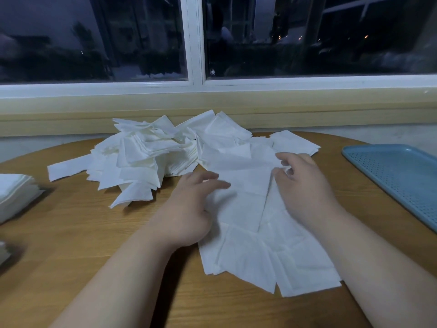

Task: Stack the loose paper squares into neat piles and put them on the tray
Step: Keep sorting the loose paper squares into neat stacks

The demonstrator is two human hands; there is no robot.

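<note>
White paper squares lie scattered over the wooden table. A big jumbled heap (142,157) sits at the back left, and a flatter spread (248,221) runs from the centre toward me. My left hand (191,209) lies on the left edge of that spread, fingers stretched across the top sheet. On the spread's right side is my right hand (305,185), its fingers curled over the edge of a square; whether it pinches the sheet is unclear. The blue perforated tray (402,176) stands at the right, with no paper in the part I see.
A neat pile of squares (14,195) sits at the table's left edge, with another stack corner (3,253) below it. The round wooden table (82,233) ends near a pale window ledge (212,102) and dark window behind.
</note>
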